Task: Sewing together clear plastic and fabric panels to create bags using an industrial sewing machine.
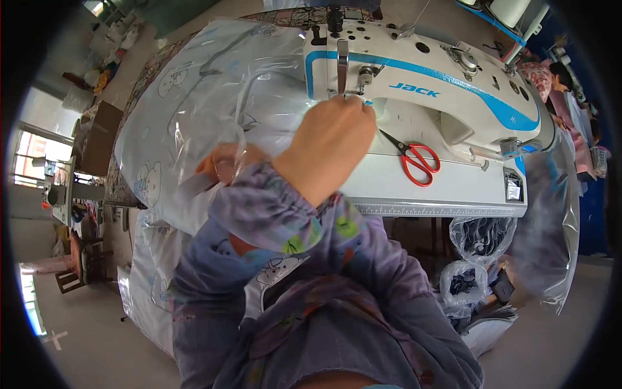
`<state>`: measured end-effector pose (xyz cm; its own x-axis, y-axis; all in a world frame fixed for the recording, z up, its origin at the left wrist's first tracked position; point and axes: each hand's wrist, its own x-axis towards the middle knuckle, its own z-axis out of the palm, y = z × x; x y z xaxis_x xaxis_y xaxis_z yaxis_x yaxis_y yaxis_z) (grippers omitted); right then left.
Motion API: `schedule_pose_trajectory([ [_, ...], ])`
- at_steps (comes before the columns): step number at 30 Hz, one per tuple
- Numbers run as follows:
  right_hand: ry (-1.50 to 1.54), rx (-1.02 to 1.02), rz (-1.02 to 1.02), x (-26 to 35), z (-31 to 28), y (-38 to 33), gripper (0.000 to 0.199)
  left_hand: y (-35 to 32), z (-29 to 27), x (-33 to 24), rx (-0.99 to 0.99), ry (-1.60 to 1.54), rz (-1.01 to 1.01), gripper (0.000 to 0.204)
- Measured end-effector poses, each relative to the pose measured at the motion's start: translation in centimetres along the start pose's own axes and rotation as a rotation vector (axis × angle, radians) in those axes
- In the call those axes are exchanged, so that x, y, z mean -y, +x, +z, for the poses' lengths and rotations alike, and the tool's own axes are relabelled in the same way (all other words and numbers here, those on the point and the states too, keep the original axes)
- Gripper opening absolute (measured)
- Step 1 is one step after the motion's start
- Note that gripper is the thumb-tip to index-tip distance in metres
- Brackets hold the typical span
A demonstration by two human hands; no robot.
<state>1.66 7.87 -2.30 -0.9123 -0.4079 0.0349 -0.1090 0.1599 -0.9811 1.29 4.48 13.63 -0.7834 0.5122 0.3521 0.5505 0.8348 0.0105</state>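
Note:
My arms cross in front of the white and blue sewing machine (414, 84). My left hand (337, 139) is closed at the needle area, its fingertips together under the presser mechanism; whatever they pinch is hidden. My right hand (230, 162) reaches across behind the left wrist and shows blurred through clear film. Its fingers look curled on the clear plastic sheet (188, 110), which carries cartoon animal prints. That sheet spreads over the left of the table and hangs down beside me. Red-handled scissors (420, 170) lie on the machine bed, right of my left hand.
A ruler strip (427, 210) runs along the bed's front edge. Below right hang clear bags (463, 279) with dark contents, and more clear plastic (551, 240) drapes there. Thread cones (512, 11) stand behind. Another person (547, 78) sits at far right; a cardboard box (100, 139) is left.

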Motion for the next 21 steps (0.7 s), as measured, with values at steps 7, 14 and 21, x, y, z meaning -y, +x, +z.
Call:
schedule_pose_trajectory([
  [7, -0.379, -0.124, -0.016, -0.7, -6.1, 0.7, 0.023, -4.9, 1.2, 1.0, 0.032, -0.154, -0.104, 0.026],
  [14, -0.444, -0.380, 0.164, -0.3, -7.3, 0.7, 0.027, -9.9, 5.6, 2.1, 0.038, -0.258, -0.244, 0.045],
  [21, -0.536, -0.338, 0.141, -0.4, -7.6, 1.3, 0.025, -8.6, 7.4, 2.7, -0.039, -0.065, -0.074, 0.013],
])
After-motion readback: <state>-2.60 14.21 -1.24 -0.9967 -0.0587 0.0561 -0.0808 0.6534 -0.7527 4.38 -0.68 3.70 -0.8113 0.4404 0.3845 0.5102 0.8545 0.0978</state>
